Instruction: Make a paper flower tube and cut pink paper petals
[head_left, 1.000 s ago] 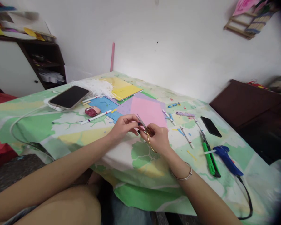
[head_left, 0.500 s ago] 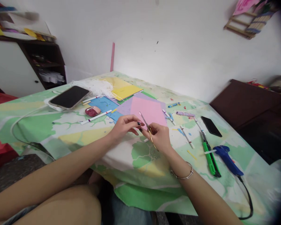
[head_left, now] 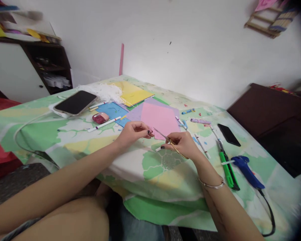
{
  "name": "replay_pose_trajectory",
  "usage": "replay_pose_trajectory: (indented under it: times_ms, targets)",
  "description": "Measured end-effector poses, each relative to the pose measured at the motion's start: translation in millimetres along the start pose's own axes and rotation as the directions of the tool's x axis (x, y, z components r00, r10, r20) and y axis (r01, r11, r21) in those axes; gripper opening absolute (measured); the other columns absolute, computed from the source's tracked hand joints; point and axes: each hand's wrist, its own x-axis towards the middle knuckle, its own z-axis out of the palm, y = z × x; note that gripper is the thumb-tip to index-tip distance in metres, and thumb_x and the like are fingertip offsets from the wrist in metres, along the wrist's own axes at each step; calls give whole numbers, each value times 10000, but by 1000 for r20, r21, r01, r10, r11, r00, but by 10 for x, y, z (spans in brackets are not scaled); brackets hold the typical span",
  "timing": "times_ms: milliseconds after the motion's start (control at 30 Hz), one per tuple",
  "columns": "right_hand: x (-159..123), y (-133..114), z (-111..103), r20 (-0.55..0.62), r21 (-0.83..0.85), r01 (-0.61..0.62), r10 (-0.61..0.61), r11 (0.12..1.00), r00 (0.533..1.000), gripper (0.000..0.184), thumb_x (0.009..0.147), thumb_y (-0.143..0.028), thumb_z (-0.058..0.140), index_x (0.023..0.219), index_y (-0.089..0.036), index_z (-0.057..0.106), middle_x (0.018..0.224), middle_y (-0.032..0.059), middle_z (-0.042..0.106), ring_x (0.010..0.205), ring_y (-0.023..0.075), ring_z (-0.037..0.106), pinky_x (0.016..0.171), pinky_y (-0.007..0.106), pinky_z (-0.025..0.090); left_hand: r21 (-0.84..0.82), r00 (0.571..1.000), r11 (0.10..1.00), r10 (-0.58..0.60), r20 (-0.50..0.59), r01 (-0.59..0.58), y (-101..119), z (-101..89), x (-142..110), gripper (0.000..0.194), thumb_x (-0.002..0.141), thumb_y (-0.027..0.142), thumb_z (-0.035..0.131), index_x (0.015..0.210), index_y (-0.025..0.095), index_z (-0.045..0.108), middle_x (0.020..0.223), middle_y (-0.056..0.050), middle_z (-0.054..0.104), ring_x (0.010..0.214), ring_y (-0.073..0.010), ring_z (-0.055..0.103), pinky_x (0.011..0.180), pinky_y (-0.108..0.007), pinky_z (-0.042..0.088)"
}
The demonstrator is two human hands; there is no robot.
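My right hand (head_left: 182, 144) is closed around gold-handled scissors (head_left: 162, 134), whose blades point left toward my other hand. My left hand (head_left: 134, 134) is closed in a pinch, thumb against fingertips. A tiny pinkish bit seems to show at those fingertips, but it is too small to make out. Just beyond both hands lies a sheet of pink paper (head_left: 160, 117), on top of purple paper (head_left: 134, 112). Below the scissors, a short white stick-like piece (head_left: 161, 148) rests on the patterned tablecloth (head_left: 130, 160).
A green utility knife (head_left: 227, 170), a blue glue gun (head_left: 249, 174) and a black phone (head_left: 228, 135) lie on the right. Several markers are scattered about. To the left are another phone (head_left: 76, 102), a red-and-pink object (head_left: 100, 117), white string (head_left: 102, 92) and yellow paper (head_left: 132, 93).
My right hand has moved right and turned with the scissors, away from my left hand. The scissor blades now point more sideways. My left hand has shifted only slightly.
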Motion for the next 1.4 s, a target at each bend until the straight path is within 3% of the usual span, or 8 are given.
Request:
replay_pose_trajectory:
  times_ms: [267,633,1400]
  targets:
    - [-2,6,15,-37,-60,37,-40,997,999,491,662,-567,691,500,-155,477,469,-54,308,498,79,239,443,224,177,-102,1000,995,11,-16,-12,-51,-8,8,124,687,205,731,708,113,651,795,-70,696,777,-202,693,746,-332,560]
    - [-9,26,32,-19,-73,45,-47,996,999,505,648,-596,693,510,-159,480,466,-57,331,492,78,249,449,234,177,-141,1000,990,17,-7,-17,-49,-3,12,120,677,194,738,699,115,651,776,-61,700,741,-181,685,731,-325,562]
    - [-6,17,16,-13,-107,55,-56,993,998,511,642,-564,714,493,-162,437,465,-62,306,501,79,228,452,235,177,-90,1000,996,-6,11,7,-33,-1,-1,103,677,184,723,705,119,648,765,-59,703,724,-173,685,736,-319,550]
